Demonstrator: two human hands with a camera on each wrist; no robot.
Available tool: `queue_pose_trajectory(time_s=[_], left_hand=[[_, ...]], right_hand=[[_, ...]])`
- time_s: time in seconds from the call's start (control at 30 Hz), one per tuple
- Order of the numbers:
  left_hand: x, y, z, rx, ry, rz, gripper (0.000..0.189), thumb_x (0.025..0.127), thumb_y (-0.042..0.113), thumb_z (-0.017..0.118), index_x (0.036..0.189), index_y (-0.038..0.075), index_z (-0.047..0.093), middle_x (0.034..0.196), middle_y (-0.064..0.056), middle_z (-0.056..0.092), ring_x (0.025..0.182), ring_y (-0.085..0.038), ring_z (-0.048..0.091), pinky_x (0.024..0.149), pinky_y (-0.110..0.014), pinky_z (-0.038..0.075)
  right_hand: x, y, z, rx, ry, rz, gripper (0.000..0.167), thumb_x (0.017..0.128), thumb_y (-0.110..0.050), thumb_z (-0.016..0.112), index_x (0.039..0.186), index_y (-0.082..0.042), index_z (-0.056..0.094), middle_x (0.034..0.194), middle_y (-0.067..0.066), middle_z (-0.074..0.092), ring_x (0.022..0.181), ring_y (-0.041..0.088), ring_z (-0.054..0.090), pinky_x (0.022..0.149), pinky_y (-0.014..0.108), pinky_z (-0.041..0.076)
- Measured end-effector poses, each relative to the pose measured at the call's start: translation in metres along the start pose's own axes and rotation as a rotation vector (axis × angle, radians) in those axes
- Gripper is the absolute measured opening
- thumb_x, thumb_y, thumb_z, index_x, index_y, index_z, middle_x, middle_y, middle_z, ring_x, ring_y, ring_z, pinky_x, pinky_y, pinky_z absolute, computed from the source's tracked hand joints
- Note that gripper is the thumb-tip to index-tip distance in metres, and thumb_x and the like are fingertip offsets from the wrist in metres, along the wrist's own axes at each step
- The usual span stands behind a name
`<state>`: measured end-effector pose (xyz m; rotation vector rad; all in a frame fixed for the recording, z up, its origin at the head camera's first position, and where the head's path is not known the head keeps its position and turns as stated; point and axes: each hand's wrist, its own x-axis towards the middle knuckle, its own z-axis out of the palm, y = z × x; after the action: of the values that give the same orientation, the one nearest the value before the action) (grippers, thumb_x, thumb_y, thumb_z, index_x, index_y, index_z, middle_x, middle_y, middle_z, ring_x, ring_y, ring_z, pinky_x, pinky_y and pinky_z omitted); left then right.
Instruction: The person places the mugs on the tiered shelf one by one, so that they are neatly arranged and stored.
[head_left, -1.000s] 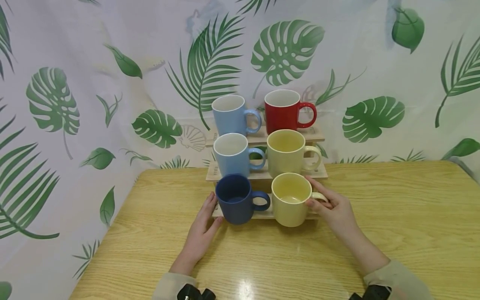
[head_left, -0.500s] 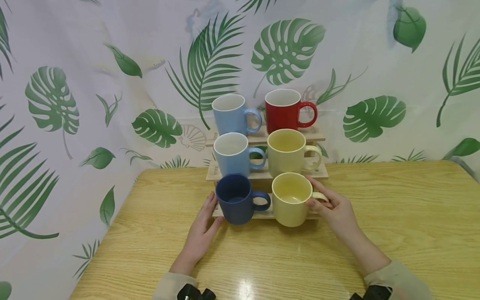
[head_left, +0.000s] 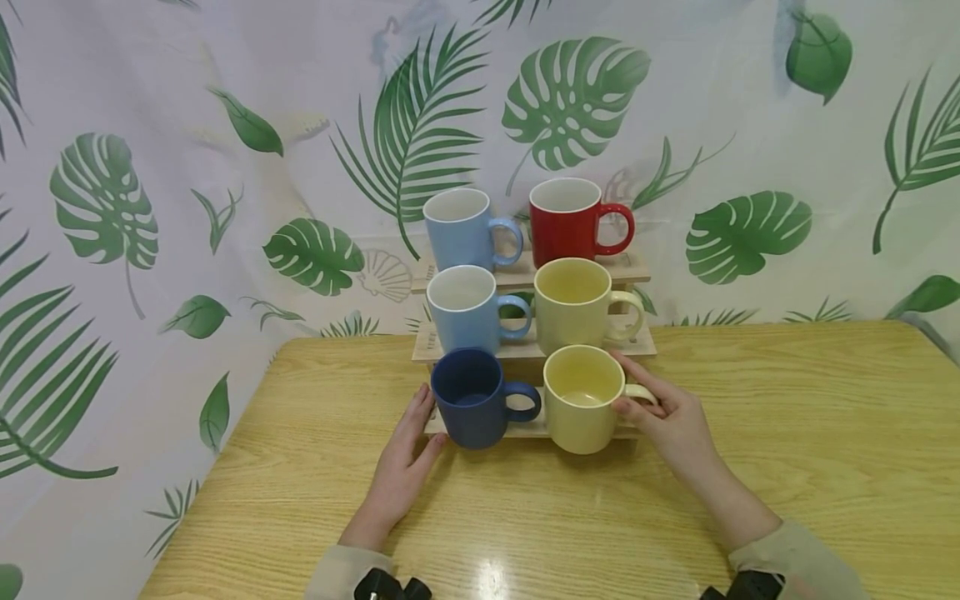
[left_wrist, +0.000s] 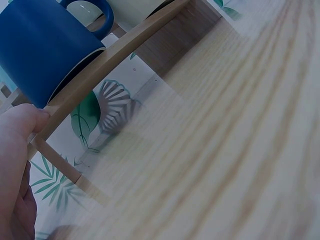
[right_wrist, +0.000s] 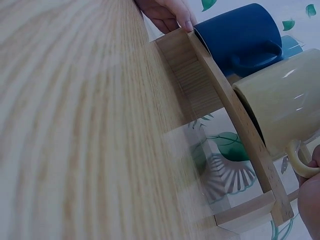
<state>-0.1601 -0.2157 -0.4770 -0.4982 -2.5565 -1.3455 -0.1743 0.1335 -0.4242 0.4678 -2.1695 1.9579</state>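
A three-tier wooden rack [head_left: 527,430] holds mugs, two on each step. My left hand [head_left: 397,477] grips the left end of its lowest step, thumb on the front corner and fingers along the side, beside a dark blue mug [head_left: 474,421]. At the other end, my right hand [head_left: 678,432] pinches the handle of the front yellow mug [head_left: 579,423], which sits upright on the same step. In the right wrist view, fingers [right_wrist: 310,200] are at that mug's handle [right_wrist: 297,162], partly cut off by the frame edge.
Behind stand a light blue mug [head_left: 461,317] and a second yellow mug [head_left: 572,312] on the middle step. Up top are another light blue mug [head_left: 456,237] and a red mug [head_left: 562,233]. The wooden table [head_left: 810,433] meets a leaf-print cloth [head_left: 750,125] at the back.
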Motion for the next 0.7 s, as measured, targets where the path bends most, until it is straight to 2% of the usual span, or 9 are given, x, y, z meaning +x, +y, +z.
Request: queue_pose_trajectory(time_s=[0.2,0.53,0.63,0.7], left_hand=[[0.000,0.000,0.000,-0.001,0.000,0.002,0.060,0.099,0.026,0.053,0.152,0.025,0.026,0.157,0.003,0.019,0.142,-0.020,0.019,0.109,-0.056,0.022],[-0.001,0.001,0.000,-0.010,0.003,-0.024,0.060,0.099,0.029,0.054,0.152,0.025,0.028,0.157,-0.001,0.020,0.143,-0.020,0.017,0.109,-0.057,0.021],[-0.002,0.001,-0.003,-0.028,0.019,-0.046,0.060,0.098,0.031,0.054,0.152,0.021,0.028,0.157,-0.004,0.023,0.143,-0.019,0.017,0.110,-0.055,0.021],[-0.002,-0.001,-0.007,-0.037,0.039,-0.069,0.060,0.099,0.032,0.053,0.152,0.019,0.029,0.156,-0.006,0.025,0.143,-0.019,0.018,0.111,-0.053,0.021]], right_hand=[[0.000,0.001,-0.001,0.032,-0.007,0.008,0.051,0.089,-0.001,0.065,0.138,-0.008,0.053,0.121,-0.016,0.062,0.065,-0.002,0.050,0.048,0.016,0.039],[0.000,-0.001,-0.004,0.023,-0.064,0.000,0.051,0.091,-0.003,0.062,0.141,-0.009,0.049,0.130,-0.016,0.056,0.087,0.001,0.053,0.066,0.013,0.048],[0.000,-0.002,-0.008,-0.015,-0.118,-0.008,0.052,0.093,-0.004,0.060,0.143,-0.012,0.046,0.138,-0.012,0.051,0.108,0.001,0.052,0.079,0.013,0.048],[0.000,-0.002,-0.012,-0.087,-0.150,-0.032,0.052,0.095,-0.005,0.058,0.144,-0.014,0.046,0.141,-0.010,0.048,0.118,0.000,0.047,0.084,0.014,0.046]])
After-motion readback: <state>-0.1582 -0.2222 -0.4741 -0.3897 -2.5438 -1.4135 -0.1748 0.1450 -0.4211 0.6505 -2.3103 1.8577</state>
